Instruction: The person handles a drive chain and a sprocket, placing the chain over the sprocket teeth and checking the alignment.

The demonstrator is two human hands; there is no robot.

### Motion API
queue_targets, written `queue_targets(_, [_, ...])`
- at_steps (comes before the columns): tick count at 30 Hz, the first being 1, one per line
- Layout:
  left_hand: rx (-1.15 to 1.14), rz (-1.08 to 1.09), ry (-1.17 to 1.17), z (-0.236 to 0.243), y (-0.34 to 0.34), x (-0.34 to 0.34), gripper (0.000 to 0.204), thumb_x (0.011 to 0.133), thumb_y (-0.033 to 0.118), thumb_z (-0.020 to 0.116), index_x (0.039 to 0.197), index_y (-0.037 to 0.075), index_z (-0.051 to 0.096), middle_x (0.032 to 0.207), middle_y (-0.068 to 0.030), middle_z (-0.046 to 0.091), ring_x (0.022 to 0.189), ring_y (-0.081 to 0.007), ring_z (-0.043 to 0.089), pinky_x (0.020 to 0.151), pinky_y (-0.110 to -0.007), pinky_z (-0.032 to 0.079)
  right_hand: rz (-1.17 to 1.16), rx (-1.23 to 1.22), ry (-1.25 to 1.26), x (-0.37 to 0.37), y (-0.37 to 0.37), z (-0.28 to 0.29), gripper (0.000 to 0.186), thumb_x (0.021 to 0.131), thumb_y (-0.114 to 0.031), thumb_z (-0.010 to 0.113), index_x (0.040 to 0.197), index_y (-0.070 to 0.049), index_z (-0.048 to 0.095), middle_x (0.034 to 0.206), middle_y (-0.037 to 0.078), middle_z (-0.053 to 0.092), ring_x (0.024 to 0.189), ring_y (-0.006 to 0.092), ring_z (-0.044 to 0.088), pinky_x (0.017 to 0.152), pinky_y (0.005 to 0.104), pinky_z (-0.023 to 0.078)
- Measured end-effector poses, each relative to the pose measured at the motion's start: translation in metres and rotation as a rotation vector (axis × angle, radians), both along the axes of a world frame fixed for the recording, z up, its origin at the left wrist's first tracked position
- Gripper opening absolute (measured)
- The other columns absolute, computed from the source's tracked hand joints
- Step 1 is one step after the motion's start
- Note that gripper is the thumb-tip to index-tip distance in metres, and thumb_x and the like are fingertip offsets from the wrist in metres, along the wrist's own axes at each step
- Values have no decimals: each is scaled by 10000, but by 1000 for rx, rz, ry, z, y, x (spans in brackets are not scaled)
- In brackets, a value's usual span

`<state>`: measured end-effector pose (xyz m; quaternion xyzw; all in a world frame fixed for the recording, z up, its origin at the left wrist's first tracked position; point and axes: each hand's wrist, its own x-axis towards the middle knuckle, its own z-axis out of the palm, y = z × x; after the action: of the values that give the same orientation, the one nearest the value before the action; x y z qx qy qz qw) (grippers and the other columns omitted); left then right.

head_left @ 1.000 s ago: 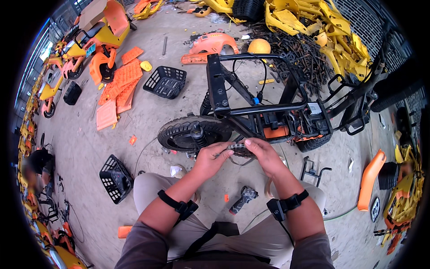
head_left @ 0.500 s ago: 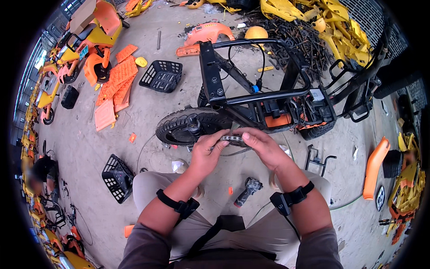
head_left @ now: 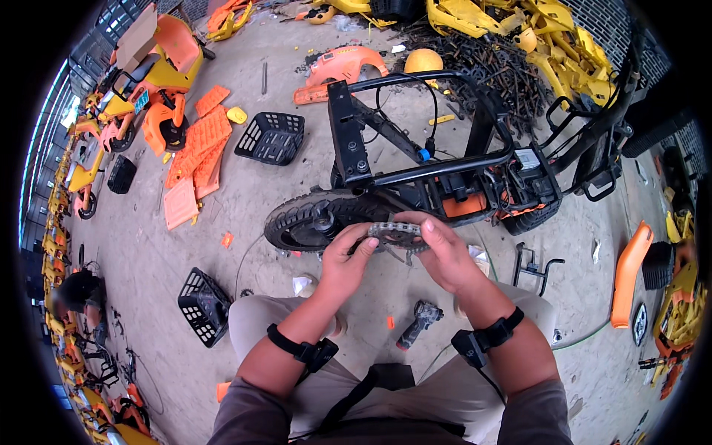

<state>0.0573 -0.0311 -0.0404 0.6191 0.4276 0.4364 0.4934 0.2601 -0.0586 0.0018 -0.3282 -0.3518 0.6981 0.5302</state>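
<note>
In front of the black scooter frame (head_left: 437,169), both hands hold a dark toothed sprocket (head_left: 401,239) with a metal chain (head_left: 393,227) lying over its rim. My left hand (head_left: 345,256) is closed on its left side, thumb and fingers at the edge. My right hand (head_left: 446,258) grips the right side, its thumb on the near edge. A short end of chain seems to hang below the sprocket. Just beyond my hands lies the rear wheel (head_left: 285,222) with its black tyre.
A cordless power tool (head_left: 420,324) lies on the floor between my legs. Black baskets stand at left (head_left: 203,307) and farther off (head_left: 271,139). Orange panels (head_left: 199,148), a heap of dark metal parts (head_left: 486,70) and yellow body parts (head_left: 571,52) lie beyond. Another person (head_left: 80,293) crouches far left.
The sprocket has tilted in my hands, so more of its toothed face shows beneath the chain. My right hand has turned slightly. The whole view has shifted a little.
</note>
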Motion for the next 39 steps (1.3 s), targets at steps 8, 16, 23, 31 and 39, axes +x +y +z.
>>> queue_targets(8, [67, 15, 42, 13, 0, -1, 243, 909, 44, 651, 1145, -2, 677, 1127, -118, 678, 1029, -187, 633, 906, -296, 487, 39, 134, -186, -4, -3, -22, 546, 1005, -468, 497, 1380, -71, 510, 1271, 63, 572, 1175, 152, 495, 1003, 304, 378])
queue_targets(16, [84, 157, 82, 10, -2, -13, 206, 903, 74, 663, 1096, 5, 687, 1065, -118, 691, 940, -200, 658, 842, -286, 503, 242, 142, -511, -1, 0, 7, 624, 987, -491, 520, 1440, -66, 455, 1282, 73, 567, 1166, 161, 500, 998, 310, 399])
queue_targets(23, [204, 62, 139, 20, 3, -19, 124, 874, 33, 666, 989, -8, 644, 942, -123, 668, 849, -244, 650, 769, -324, 507, 308, 53, -426, 4, 2, 10, 555, 998, -423, 538, 1394, -35, 509, 1269, 77, 584, 1172, 159, 509, 1010, 307, 389])
queue_targets(31, [457, -181, 341, 25, 7, -24, 159, 814, 24, 686, 959, 47, 623, 911, -102, 642, 872, -306, 621, 790, -396, 474, 344, -161, -456, 16, 4, 38, 502, 969, -383, 573, 1277, 11, 611, 1102, 44, 643, 921, 112, 539, 856, 269, 425])
queue_targets(39, [716, -393, 557, 28, -6, -19, 284, 682, 2, 648, 948, 102, 629, 948, -21, 616, 926, -227, 588, 850, -376, 423, 424, -175, -818, 12, 2, -4, 392, 969, -336, 617, 1139, 14, 669, 896, 52, 682, 773, 127, 611, 707, 295, 526])
